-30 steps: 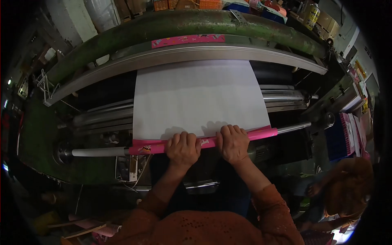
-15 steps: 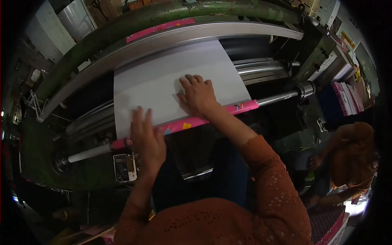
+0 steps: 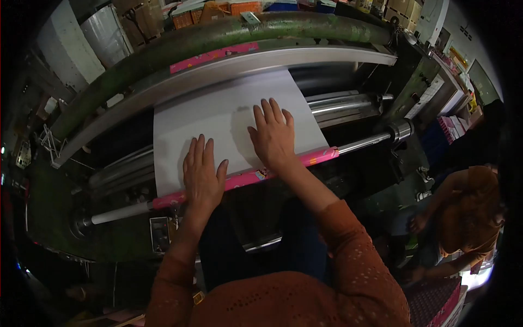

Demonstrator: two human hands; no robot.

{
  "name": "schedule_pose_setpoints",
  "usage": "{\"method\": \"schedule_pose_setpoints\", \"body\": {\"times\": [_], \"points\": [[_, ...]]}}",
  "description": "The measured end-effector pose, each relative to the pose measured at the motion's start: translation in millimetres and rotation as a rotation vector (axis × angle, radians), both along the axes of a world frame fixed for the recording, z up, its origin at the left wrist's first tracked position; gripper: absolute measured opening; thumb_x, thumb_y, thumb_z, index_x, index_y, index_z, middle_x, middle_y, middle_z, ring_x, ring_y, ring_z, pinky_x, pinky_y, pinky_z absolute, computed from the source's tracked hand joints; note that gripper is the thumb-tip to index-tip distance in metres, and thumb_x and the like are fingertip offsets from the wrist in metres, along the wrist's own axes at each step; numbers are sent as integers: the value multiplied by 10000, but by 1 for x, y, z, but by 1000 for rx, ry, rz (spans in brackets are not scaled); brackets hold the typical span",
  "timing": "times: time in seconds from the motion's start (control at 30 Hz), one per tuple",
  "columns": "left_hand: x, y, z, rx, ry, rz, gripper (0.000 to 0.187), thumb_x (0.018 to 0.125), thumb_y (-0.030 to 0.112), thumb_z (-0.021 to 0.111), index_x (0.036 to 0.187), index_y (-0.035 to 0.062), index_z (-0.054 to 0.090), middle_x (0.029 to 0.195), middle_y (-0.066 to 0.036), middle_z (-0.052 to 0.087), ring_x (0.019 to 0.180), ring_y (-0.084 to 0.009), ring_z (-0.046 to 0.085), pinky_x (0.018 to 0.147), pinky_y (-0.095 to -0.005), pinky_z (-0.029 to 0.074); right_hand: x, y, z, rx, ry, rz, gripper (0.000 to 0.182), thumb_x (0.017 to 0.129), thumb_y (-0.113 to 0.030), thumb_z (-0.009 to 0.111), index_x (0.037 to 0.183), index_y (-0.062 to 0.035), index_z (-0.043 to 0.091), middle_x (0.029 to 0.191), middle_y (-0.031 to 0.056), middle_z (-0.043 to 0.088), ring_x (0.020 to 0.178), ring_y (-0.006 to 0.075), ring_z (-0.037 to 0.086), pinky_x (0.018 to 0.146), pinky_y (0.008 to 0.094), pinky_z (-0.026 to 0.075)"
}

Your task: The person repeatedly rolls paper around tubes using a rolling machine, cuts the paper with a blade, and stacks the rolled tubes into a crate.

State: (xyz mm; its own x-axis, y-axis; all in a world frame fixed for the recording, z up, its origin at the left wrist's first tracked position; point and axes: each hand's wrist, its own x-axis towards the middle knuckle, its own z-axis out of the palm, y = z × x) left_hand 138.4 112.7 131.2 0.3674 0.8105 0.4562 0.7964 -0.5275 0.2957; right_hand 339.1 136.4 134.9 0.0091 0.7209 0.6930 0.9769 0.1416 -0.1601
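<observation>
A wide white sheet of paper (image 3: 218, 117) comes out from under a metal bar and runs down to a pink printed roll (image 3: 245, 179) on a metal shaft (image 3: 362, 143). My left hand (image 3: 204, 173) lies over the sheet's lower left part, fingers stretched toward the bar and the heel of the hand above the roll. Farther right, my right hand (image 3: 274, 139) is spread over the sheet, casting a shadow to its left. Its wrist crosses above the pink roll. Neither hand grips anything.
The long metal bar (image 3: 229, 70) crosses the machine, with a green pipe (image 3: 305, 24) behind it. A collar (image 3: 402, 129) sits at the shaft's right end. A small open box (image 3: 159, 233) stands below the roll at left. Another person (image 3: 468, 212) is at the right.
My left hand has come to rest over the paper with fingers extended, after being blurred by motion. My right hand has shifted slightly right, its fingers straighter. The view has tilted a little.
</observation>
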Motion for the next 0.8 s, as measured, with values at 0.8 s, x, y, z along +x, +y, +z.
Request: {"method": "schedule_pose_setpoints", "body": {"times": [0.8], "points": [[-83,-130,-108,-121,-350,-113,300,783,85,666,1069,40,592,1116,-144,605,1060,-337,571,915,-443,451,27,61,135,176,412,-182,318,894,-345,619,920,-29,627,821,153,670,797,367,642,718,447,492]]}}
